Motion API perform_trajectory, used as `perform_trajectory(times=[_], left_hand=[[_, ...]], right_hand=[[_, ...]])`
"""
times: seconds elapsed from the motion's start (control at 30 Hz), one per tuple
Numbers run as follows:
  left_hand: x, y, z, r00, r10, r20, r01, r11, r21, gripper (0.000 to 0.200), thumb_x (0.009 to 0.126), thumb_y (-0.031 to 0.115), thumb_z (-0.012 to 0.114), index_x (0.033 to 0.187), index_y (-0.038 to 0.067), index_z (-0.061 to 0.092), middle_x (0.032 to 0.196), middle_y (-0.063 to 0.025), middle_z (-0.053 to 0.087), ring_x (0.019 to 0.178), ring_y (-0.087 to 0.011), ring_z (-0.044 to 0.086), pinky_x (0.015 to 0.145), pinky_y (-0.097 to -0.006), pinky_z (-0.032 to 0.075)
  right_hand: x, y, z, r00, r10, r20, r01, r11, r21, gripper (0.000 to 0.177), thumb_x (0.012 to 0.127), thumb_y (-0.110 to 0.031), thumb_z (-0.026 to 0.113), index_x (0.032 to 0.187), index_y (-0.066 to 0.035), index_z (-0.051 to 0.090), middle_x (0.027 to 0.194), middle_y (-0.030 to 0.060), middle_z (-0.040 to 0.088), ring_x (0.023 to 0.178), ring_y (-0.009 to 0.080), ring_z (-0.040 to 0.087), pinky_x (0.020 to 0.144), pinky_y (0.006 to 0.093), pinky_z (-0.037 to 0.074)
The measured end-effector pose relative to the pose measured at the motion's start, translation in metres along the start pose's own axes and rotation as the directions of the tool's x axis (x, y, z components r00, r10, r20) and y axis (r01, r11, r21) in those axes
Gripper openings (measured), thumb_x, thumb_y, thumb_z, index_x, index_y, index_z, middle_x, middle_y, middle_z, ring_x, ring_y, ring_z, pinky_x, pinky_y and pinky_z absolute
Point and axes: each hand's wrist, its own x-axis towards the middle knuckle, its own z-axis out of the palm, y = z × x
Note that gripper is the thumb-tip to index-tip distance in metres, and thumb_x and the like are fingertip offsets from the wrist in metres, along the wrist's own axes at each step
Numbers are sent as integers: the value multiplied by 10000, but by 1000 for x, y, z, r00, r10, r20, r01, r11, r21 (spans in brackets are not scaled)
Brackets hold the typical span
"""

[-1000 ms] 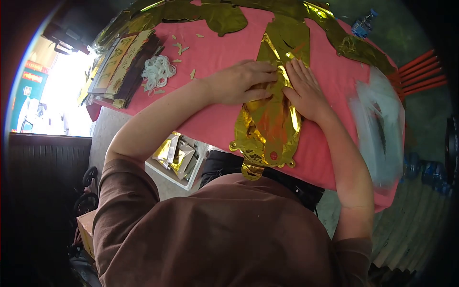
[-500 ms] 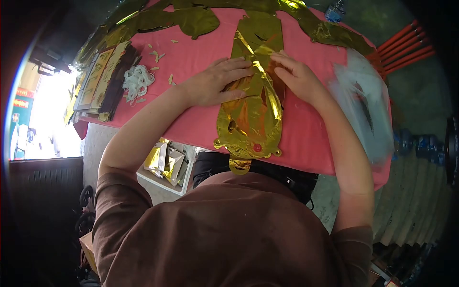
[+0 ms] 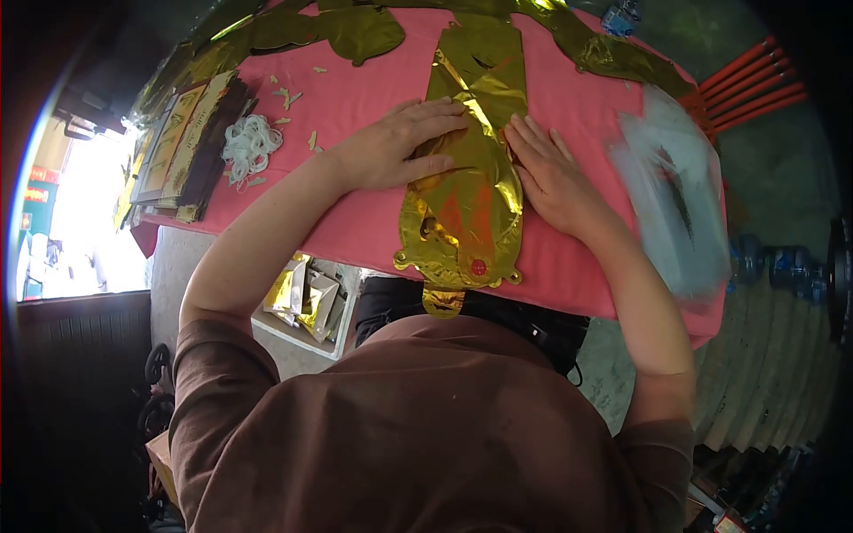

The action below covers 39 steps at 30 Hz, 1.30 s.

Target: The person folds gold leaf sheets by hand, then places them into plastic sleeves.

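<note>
Head view: looks down over a person in a brown shirt [image 3: 418,426] seated at a table under a pink cover [image 3: 355,213].
Gold foil balloon [image 3: 466,191]: deflated, lying flat and lengthwise on the pink cover in front of the person. Its scalloped near end reaches the table edge, and a small tab hangs over that edge. A crease runs diagonally across its upper half.
Left hand [image 3: 395,147]: palm down, fingers stretched out and lying across the left half of the foil balloon. It is flat and grips nothing.
Right hand [image 3: 551,178]: palm down on the pink cover, fingers extended and together, with their inner side touching the balloon's right edge. It is flat and nothing is held.
Hands, relation: one on each side of the balloon, near each other but not touching.
Packet stack [image 3: 191,147]: flat gold-and-dark packets piled at the left end of the table, well apart from the hands.
White loops [image 3: 249,142]: a loose heap just beside the packet stack.
Paper scraps [image 3: 286,95]: small bits scattered on the cover beyond the left hand.
Clear plastic bags [image 3: 675,195]: a blurred pile at the right end of the table, near the right forearm.
Other foil pieces [image 3: 355,31]: gold shapes laid along the far edge.
Open box [image 3: 311,302]: below the table on the left, holding folded gold foil.
</note>
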Motion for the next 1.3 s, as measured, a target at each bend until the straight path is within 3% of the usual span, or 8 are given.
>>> perform_trajectory(times=[0.27, 0.4, 0.47, 0.5, 0.57, 0.67, 1.07, 1.3], left_hand=[[1, -1, -1, 998, 8, 62, -10, 999, 33, 530, 892, 273, 570, 1355, 61, 423, 1432, -183, 358, 1348, -350, 300, 1116, -450, 237], [2, 1, -3, 997, -14, 76, 12, 1000, 27, 525, 887, 258, 574, 1350, 60, 429, 1436, -182, 353, 1353, -346, 292, 1118, -451, 233], [1, 1, -2, 997, -18, 76, 15, 999, 30, 526, 885, 254, 575, 1351, 61, 428, 1436, -182, 353, 1354, -345, 289, 1119, -451, 231], [1, 1, -2, 997, -16, 77, 13, 999, 38, 531, 882, 252, 578, 1353, 61, 424, 1437, -182, 352, 1354, -345, 289, 1119, -451, 230], [2, 1, -2, 997, -13, 79, 9, 999, 47, 535, 880, 250, 580, 1356, 62, 421, 1437, -182, 351, 1355, -345, 289, 1120, -452, 229], [2, 0, -3, 996, -11, 87, 6, 998, 56, 549, 876, 252, 584, 1362, 64, 410, 1438, -184, 348, 1355, -346, 288, 1123, -452, 225], [-13, 10, -19, 999, -42, -1, 42, 993, -108, 477, 929, 232, 505, 1366, 66, 408, 1421, -175, 382, 1363, -323, 291, 1121, -460, 216], [-31, 25, -19, 986, -44, 159, 39, 999, 37, 447, 940, 186, 464, 1361, 46, 414, 1439, -143, 369, 1367, -298, 289, 1122, -484, 199]], right_hand=[[-1, -8, 3, 1000, 8, 12, -6, 976, -218, 550, 983, -252, 349, 1468, -56, 179, 1519, 145, 203, 1418, 262, 159, 1149, 439, 103], [4, 11, 2, 998, 20, 52, -16, 997, -77, 534, 991, -277, 339, 1460, -52, 216, 1514, 157, 214, 1418, 259, 168, 1145, 430, 113], [10, 29, 1, 994, 109, 7, -82, 698, 711, 532, 974, -284, 408, 1412, -2, 305, 1496, 184, 243, 1402, 276, 212, 1137, 463, 140], [10, 23, -1, 994, 108, 8, -81, 697, 712, 532, 974, -284, 408, 1412, -2, 305, 1496, 184, 243, 1402, 276, 212, 1137, 463, 140], [12, 4, -9, 978, 37, -205, 49, 916, 399, 508, 979, -269, 404, 1428, -49, 315, 1509, 131, 249, 1410, 270, 197, 1139, 437, 136], [14, -15, -7, 968, -203, -149, 213, 976, 54, 532, 964, -254, 437, 1434, -48, 294, 1514, 115, 240, 1413, 269, 184, 1146, 430, 121], [13, -19, 3, 980, -187, 67, 192, 978, -75, 564, 959, -259, 424, 1455, -66, 236, 1524, 105, 204, 1418, 256, 155, 1156, 423, 103], [11, -17, 5, 974, -220, 59, 224, 972, -68, 584, 953, -249, 431, 1465, -75, 211, 1526, 106, 198, 1417, 259, 158, 1154, 421, 115]])
